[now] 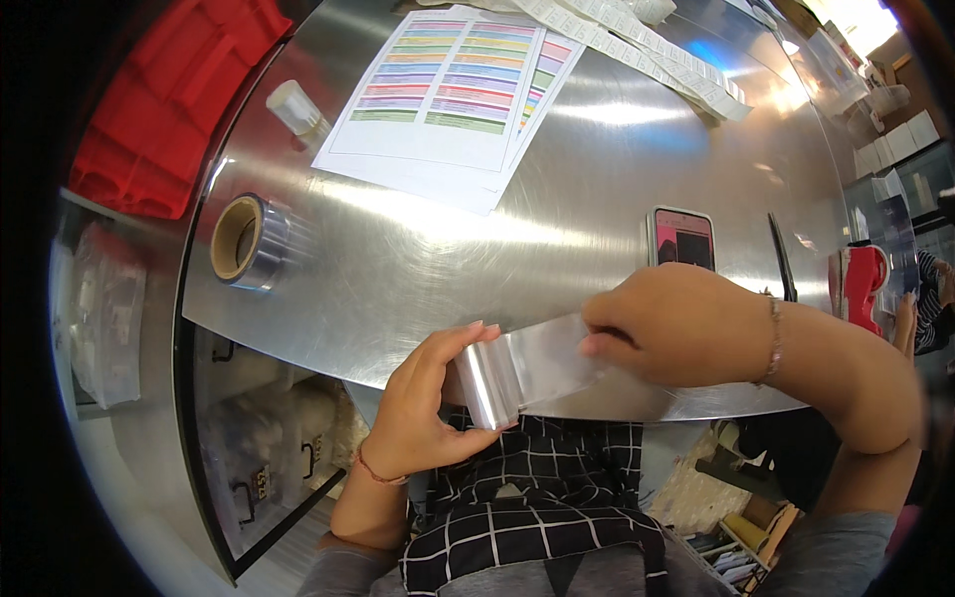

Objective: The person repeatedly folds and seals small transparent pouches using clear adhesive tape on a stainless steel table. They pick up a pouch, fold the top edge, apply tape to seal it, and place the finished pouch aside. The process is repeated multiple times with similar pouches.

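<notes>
My left hand point(423, 398) is closed round a roll of clear plastic film point(487, 386), thumb below it and fingers above. From the roll a see-through strip point(550, 360) runs to the right, pulled out flat. My right hand point(671, 323) pinches the free end of that strip. Both hands are at the near edge of a shiny metal table point(428, 284), above my black-and-white checked apron point(517, 488). Just beyond my right hand lies a phone point(682, 235) with a lit screen.
Another film roll point(242, 239) with a cardboard core stands at the left. Farther off are colour-striped printed sheets point(448, 90), a small capped jar point(295, 107) and label strips point(637, 50). Black scissors point(781, 254) and a red tape dispenser point(861, 289) are on the right; a red bin point(169, 109) is far left.
</notes>
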{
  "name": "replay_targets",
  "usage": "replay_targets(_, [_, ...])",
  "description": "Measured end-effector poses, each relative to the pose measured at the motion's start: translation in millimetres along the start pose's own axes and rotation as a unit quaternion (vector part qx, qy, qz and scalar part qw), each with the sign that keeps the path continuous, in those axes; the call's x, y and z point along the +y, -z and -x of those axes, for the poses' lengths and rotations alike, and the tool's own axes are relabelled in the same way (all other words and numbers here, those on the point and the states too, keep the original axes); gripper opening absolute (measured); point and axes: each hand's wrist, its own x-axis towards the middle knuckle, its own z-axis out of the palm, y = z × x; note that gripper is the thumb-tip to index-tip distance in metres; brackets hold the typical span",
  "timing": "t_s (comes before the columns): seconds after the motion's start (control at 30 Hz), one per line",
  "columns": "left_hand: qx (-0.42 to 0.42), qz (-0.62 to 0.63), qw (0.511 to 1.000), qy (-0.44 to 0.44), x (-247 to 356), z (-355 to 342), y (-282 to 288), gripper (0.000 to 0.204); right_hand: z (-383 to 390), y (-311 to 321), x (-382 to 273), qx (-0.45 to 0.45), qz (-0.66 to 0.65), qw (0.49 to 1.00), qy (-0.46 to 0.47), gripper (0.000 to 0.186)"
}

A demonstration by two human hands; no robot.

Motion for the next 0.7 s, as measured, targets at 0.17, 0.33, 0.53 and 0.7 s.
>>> replay_targets(0.17, [-0.001,0.019,1.0,-0.001,-2.7,0.7,0.2,0.09,-14.4,1.1,-6.3,-0.048,0.056,0.997,-0.029,0.037])
replay_targets(0.33, [-0.014,0.03,0.999,-0.01,-5.4,0.8,-0.2,0.094,-27.5,-5.6,-3.3,-0.087,0.012,0.995,-0.047,0.039])
replay_targets(0.53, [-0.019,0.035,0.999,-0.003,-4.5,-0.5,1.4,0.091,-35.9,-23.9,-7.9,-0.092,-0.138,0.981,-0.097,0.037])
replay_targets(0.7, [-0.008,0.047,0.999,0.006,-5.0,-1.5,-0.3,0.087,-36.7,-35.7,-7.9,-0.066,-0.229,0.967,-0.093,0.037])
